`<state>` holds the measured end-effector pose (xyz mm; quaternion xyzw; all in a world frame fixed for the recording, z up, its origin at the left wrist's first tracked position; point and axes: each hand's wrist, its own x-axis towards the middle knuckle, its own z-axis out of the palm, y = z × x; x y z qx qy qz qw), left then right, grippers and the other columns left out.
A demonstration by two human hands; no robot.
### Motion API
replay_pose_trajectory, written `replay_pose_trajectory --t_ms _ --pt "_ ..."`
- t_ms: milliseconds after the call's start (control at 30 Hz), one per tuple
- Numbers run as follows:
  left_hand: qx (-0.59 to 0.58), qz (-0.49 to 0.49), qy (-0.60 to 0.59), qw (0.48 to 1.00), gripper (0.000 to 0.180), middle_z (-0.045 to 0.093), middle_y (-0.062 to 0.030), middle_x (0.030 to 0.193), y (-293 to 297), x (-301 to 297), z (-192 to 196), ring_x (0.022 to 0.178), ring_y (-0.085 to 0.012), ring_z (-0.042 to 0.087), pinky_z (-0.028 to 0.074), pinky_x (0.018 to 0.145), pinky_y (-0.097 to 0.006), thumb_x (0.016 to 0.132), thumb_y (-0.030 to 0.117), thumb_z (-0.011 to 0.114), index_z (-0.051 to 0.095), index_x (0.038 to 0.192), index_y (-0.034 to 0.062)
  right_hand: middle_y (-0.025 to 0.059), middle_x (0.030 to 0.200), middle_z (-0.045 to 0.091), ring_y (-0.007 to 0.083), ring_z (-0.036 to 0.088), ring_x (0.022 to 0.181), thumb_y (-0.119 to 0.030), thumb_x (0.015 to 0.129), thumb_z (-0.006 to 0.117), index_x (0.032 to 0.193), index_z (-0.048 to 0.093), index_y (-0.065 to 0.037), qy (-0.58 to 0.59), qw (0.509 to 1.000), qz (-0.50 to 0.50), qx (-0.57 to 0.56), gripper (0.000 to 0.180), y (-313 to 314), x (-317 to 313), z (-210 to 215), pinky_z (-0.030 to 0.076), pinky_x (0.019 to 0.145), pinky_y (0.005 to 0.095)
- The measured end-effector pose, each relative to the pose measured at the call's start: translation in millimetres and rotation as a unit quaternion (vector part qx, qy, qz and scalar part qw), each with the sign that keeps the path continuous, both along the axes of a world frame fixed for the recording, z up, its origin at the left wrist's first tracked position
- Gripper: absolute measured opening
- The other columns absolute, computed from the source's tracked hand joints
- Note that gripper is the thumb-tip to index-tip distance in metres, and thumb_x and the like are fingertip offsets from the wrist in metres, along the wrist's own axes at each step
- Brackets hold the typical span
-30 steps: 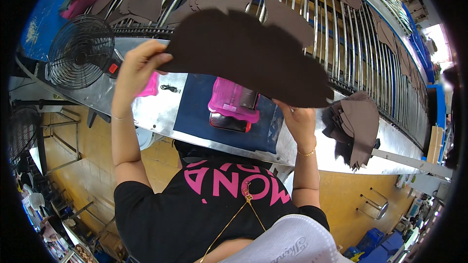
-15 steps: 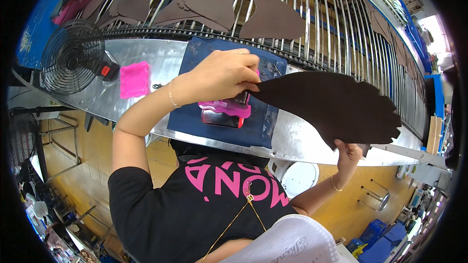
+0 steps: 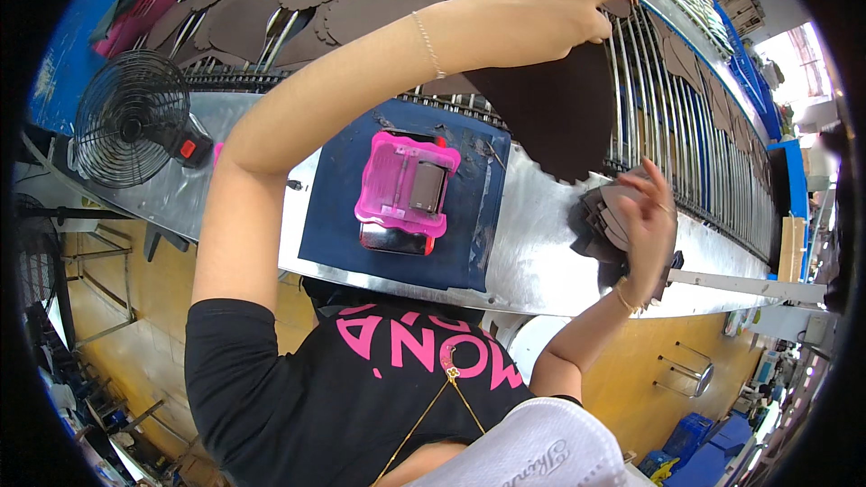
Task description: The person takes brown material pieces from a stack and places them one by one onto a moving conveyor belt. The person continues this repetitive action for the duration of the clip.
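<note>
My left hand (image 3: 550, 4) reaches over the far roller rack, its fingers closed on a dark brown leather-like cut piece (image 3: 564, 113). The piece hangs below the hand, its scalloped edge towards me; its upper part is hidden by the hand. My right hand (image 3: 648, 230) is open, fingers apart and slightly blurred, holding nothing. It is beside a stack of brown cut pieces (image 3: 600, 225) at the right of the metal table. On a dark blue mat (image 3: 338, 216) sits a pink wavy-edged tray (image 3: 386, 180) with a small grey block (image 3: 427, 188) in it.
A black wire fan (image 3: 133, 117) stands at the left of the metal table (image 3: 532, 261). More brown pieces (image 3: 244, 22) lie across the rack's metal rods (image 3: 631, 117). A dark, red-edged object (image 3: 397, 239) lies under the pink tray. A stool (image 3: 699, 374) stands at right.
My left hand has carried the brown piece up and away over the rack, swinging its scalloped edge towards me. My right hand has let go of it and opened, uncovering the stack.
</note>
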<state>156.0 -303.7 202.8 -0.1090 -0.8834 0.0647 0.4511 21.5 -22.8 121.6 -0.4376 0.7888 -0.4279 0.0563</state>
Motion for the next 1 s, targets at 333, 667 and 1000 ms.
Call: replay_pose_trajectory --t_ms 333,667,1000 --pt "-0.087 0.086 0.024 0.992 0.028 0.038 -0.0131 0.132 -42 -32 -13 0.13 -0.0347 0.026 0.02 0.104 -0.053 0.071 0.026 0.064 0.065 0.095 0.012 0.0082 0.067 0.06 0.0159 0.064 0.056 -0.015 0.093 0.053 0.087 0.053 0.002 -0.211 0.977 0.012 -0.03 0.018 -152 11 -102 0.048 0.047 0.0255" --pt "0.177 0.191 -0.021 0.965 0.08 0.016 -0.0158 0.147 -64 82 -30 0.136 -0.0372 0.018 0.021 0.108 -0.049 0.074 0.042 0.071 0.032 0.141 0.0236 0.0155 0.1 0.06 0.0262 0.068 0.073 -0.005 0.095 0.044 0.113 0.045 -0.002 -0.511 0.839 -0.002 -0.188 0.018 -234 -34 -197 0.058 0.055 0.0295" --pt "0.293 0.25 -0.06 0.921 0.083 0.019 -0.017 0.145 -64 141 -85 0.133 -0.035 0.023 0.024 0.108 -0.043 0.075 0.032 0.074 0.029 0.141 0.0112 0.0108 0.068 0.057 0.0177 0.062 0.05 -0.032 0.086 0.065 0.089 0.042 -0.004 -0.468 0.865 -0.09 -0.157 0.037 -217 -38 -172 0.051 0.04 0.0274"
